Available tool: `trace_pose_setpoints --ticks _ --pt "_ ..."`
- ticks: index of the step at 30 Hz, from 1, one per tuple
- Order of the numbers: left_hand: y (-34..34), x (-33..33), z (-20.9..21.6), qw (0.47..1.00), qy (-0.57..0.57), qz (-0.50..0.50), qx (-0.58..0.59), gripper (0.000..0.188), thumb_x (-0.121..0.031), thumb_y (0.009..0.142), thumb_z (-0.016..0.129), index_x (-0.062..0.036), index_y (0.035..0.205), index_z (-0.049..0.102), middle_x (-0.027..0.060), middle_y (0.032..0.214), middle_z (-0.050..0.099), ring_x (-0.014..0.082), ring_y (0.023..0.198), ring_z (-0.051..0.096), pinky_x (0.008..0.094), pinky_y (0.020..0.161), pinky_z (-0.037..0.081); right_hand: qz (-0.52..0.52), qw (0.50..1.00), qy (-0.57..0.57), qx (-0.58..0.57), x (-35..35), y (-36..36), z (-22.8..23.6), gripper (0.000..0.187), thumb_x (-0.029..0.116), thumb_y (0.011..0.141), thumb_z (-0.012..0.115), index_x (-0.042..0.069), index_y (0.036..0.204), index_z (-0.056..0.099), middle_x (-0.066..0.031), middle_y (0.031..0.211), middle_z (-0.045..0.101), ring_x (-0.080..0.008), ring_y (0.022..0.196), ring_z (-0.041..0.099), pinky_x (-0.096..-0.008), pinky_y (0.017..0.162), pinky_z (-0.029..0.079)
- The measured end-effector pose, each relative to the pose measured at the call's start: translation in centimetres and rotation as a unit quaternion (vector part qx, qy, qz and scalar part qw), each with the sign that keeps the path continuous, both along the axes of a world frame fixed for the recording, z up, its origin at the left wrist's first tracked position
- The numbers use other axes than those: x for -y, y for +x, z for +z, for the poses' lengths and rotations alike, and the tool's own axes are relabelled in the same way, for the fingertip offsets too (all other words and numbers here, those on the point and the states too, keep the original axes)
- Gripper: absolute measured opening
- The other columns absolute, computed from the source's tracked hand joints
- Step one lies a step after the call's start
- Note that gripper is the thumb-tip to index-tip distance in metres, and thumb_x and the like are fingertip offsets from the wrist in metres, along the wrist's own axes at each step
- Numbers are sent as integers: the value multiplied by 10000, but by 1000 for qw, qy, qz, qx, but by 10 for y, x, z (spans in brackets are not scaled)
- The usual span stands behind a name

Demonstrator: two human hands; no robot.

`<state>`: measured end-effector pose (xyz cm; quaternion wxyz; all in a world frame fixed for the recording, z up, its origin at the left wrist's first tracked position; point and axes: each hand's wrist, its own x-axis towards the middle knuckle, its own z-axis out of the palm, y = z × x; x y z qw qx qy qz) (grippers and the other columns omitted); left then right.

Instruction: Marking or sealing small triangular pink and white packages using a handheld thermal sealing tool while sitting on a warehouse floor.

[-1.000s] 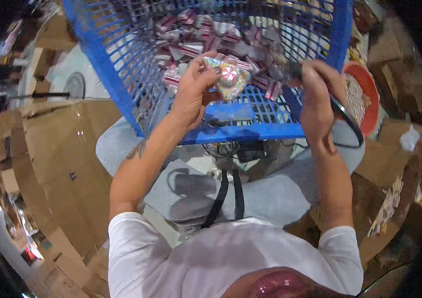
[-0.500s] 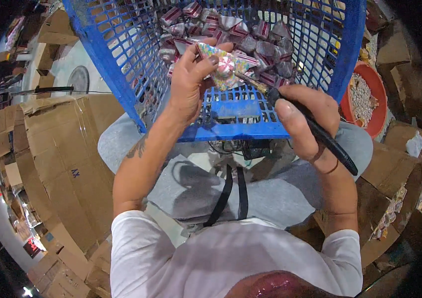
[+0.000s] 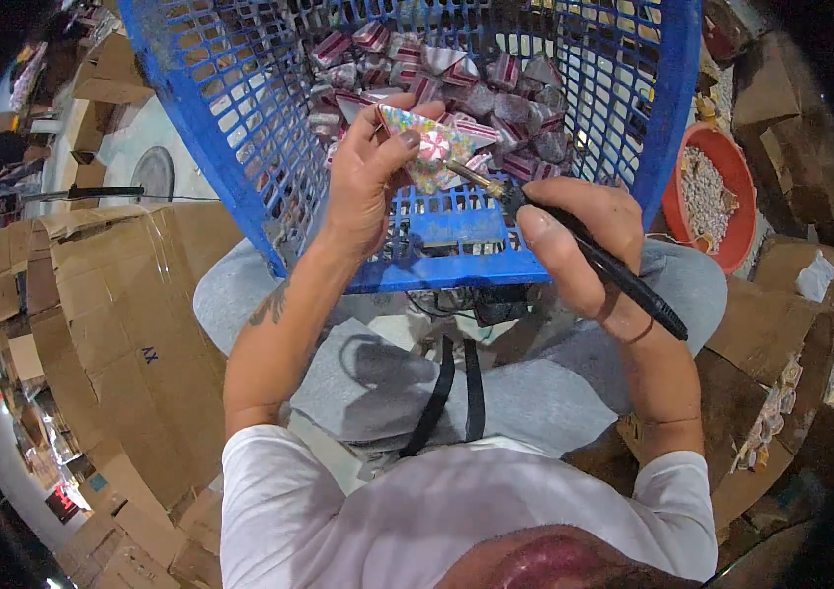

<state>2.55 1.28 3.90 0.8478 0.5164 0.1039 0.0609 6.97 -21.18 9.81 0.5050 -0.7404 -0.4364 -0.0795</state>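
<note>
My left hand (image 3: 360,182) grips a fake cake slice (image 3: 437,147), a wedge with multicoloured sprinkles and a red-and-white peppermint swirl on top. My right hand (image 3: 589,231) is wrapped round the black handle of a soldering iron (image 3: 633,285). Its metal tip points up and left, at or very near the lower right edge of the wedge; whether it touches cannot be made out. Both hands are above the near end of a blue plastic basket (image 3: 417,279). Inside the basket lies a pile of wrapped cake slices (image 3: 471,93) with dark red and white striped sides.
An orange-red bowl (image 3: 747,206) of small pale pieces stands at the right. A large cardboard sheet (image 3: 132,324) lies at the left, with several boxes beyond it. More cardboard (image 3: 770,324) is at the right. The basket's near rim is by my bent legs.
The view has shifted slightly. My left hand still holds the wedge and my right hand the iron; the iron's tip stays close to the wedge near the swirl.
</note>
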Motion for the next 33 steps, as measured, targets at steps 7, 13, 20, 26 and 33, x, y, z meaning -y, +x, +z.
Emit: trace_pose_setpoints --ticks 7,13,20,26,33 --pt "1 0 -1 1000 19 3 17 498 -119 890 632 44 1309 418 190 1307 580 223 1110 620 363 955 509 3 998 10 -60 0 -2 -1 168 149 812 690 -5 876 669 -155 673 636 -297 584 655 -377 550 507" --pt "1 -1 -3 995 83 19 45 480 -69 879 644 29 1301 438 196 1313 573 206 1098 615 344 944 512 5 996 -11 -88 1 1 2 162 145 819 684 -7 873 668 -156 675 636 -302 587 656 -381 555 509" --pt "1 0 -1 990 127 24 63 474 -61 878 651 29 1295 444 197 1320 570 190 1097 609 329 927 519 8 998 -7 -63 1 -1 -6 184 147 822 647 -8 921 644 -126 674 637 -266 564 635 -361 541 485" --pt "1 -1 -3 990 126 24 60 490 -88 885 652 40 1302 428 198 1320 569 193 1094 613 322 913 528 8 999 -6 -33 -2 -2 -9 191 155 830 660 -8 928 649 -145 736 661 -282 602 650 -366 568 498" --pt "1 1 -1 996 75 15 38 498 -125 906 634 42 1318 409 196 1321 568 198 1078 624 329 879 548 -16 998 10 -58 8 -4 4 195 160 832 655 -3 938 661 -147 756 669 -259 633 656 -356 599 506"
